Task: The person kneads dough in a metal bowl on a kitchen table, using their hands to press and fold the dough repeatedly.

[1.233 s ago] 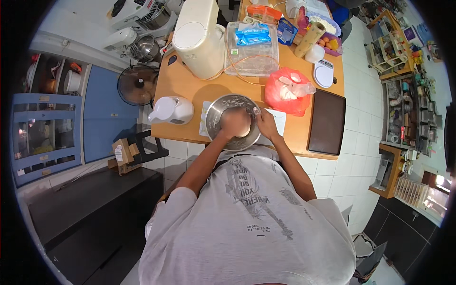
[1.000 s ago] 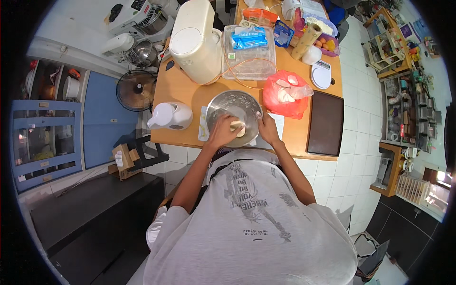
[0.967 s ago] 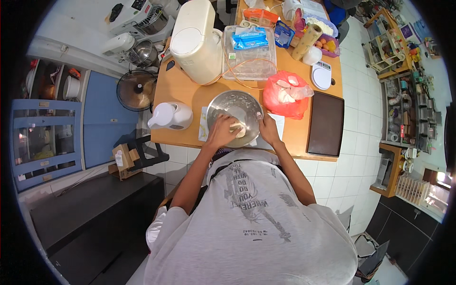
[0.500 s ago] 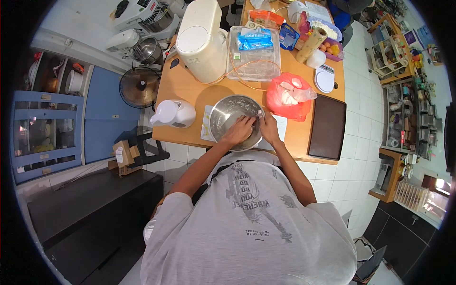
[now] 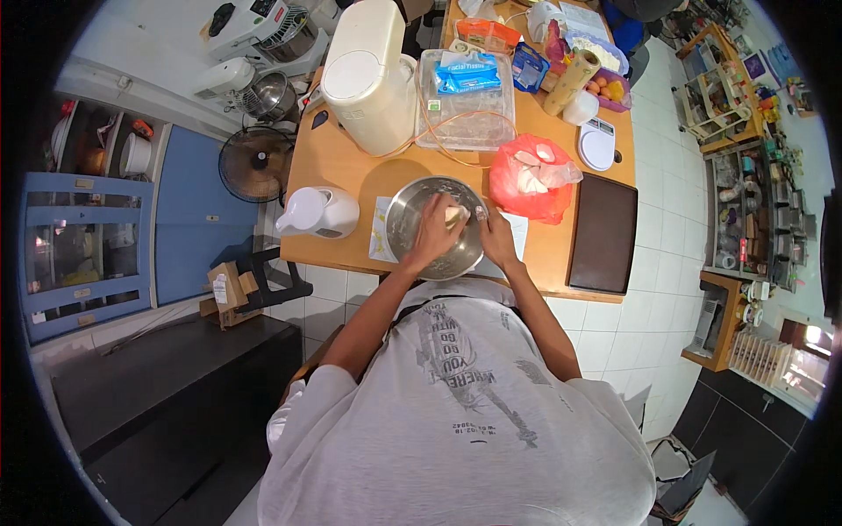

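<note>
Across the bottom of the frame spreads a light grey T-shirt (image 5: 474, 386) with dark print, and two bare forearms reach up from it toward the middle. There, the right hand (image 5: 496, 238) grips the right rim of a round metal bowl (image 5: 410, 200), fingers bent at its edge. The left hand (image 5: 430, 230) is inside the bowl, its fingers curled around a lump of pale dough (image 5: 455, 216), which sits just above the bowl's centre. Whitish residue marks the bowl's inner wall.

The bowl stands near the front edge of a wooden table (image 5: 351, 250), with a patterned sheet (image 5: 381, 230) showing at its left. A white jug-like kettle (image 5: 320, 213) stands left of that; to the bowl's right lie a red plastic bag (image 5: 531, 182) and, nearer the right edge, a dark rectangular tray (image 5: 602, 235).

Farther up are a tall cream appliance (image 5: 364, 83), a clear plastic box (image 5: 474, 127) bearing a blue tissue pack (image 5: 468, 74), and a white scale (image 5: 597, 151). At the upper right, a patterned roll (image 5: 573, 82) leans beside eggs (image 5: 603, 88) in a purple basket.
</note>
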A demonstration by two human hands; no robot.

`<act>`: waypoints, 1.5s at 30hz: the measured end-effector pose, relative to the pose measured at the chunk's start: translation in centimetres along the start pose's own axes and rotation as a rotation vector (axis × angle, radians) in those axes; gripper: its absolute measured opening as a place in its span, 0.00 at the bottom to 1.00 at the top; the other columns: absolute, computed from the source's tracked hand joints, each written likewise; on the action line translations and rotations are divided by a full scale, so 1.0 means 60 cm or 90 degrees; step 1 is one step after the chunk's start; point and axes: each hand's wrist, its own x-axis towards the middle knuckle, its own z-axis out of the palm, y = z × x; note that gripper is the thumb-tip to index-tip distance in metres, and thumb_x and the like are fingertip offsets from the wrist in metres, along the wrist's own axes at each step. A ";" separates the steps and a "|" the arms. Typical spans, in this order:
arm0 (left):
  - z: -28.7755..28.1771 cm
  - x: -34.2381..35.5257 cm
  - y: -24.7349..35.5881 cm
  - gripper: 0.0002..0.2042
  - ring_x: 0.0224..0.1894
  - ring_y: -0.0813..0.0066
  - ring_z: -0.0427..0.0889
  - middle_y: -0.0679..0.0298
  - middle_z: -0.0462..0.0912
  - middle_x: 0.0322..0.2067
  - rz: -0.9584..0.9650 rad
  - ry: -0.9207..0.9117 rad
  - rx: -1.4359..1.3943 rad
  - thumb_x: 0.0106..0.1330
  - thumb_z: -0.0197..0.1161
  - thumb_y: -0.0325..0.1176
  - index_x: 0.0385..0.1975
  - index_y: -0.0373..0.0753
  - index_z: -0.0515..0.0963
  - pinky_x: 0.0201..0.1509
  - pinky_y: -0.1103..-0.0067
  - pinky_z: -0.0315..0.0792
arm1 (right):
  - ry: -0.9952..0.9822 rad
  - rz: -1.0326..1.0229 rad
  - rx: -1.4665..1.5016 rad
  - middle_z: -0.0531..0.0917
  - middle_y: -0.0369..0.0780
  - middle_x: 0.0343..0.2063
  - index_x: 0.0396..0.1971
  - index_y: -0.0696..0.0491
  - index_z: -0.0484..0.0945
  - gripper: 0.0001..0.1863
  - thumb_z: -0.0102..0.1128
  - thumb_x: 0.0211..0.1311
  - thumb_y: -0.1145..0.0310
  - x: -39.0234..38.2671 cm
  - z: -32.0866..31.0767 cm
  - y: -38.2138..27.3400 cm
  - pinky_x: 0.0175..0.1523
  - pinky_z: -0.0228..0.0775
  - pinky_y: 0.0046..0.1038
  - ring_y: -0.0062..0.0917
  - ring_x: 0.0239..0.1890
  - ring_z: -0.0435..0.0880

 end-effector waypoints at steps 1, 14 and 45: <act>-0.017 -0.008 -0.002 0.12 0.49 0.45 0.78 0.49 0.78 0.42 0.025 -0.058 0.013 0.63 0.71 0.30 0.44 0.35 0.80 0.59 0.58 0.74 | 0.028 -0.023 0.010 0.84 0.62 0.47 0.60 0.60 0.74 0.19 0.50 0.78 0.63 0.000 0.003 0.009 0.56 0.74 0.53 0.61 0.51 0.83; 0.019 -0.029 -0.029 0.27 0.62 0.44 0.70 0.46 0.70 0.58 0.106 -0.192 0.284 0.58 0.72 0.42 0.55 0.36 0.73 0.65 0.54 0.67 | 0.058 -0.048 0.043 0.84 0.62 0.45 0.55 0.61 0.77 0.19 0.47 0.82 0.59 -0.008 0.002 -0.014 0.55 0.74 0.52 0.60 0.50 0.83; -0.121 -0.050 0.020 0.12 0.43 0.51 0.86 0.54 0.82 0.48 -0.065 -0.103 0.029 0.64 0.73 0.33 0.44 0.35 0.85 0.50 0.63 0.81 | 0.043 -0.028 0.022 0.85 0.63 0.36 0.51 0.61 0.77 0.20 0.47 0.83 0.58 -0.002 0.006 0.010 0.49 0.75 0.55 0.61 0.44 0.85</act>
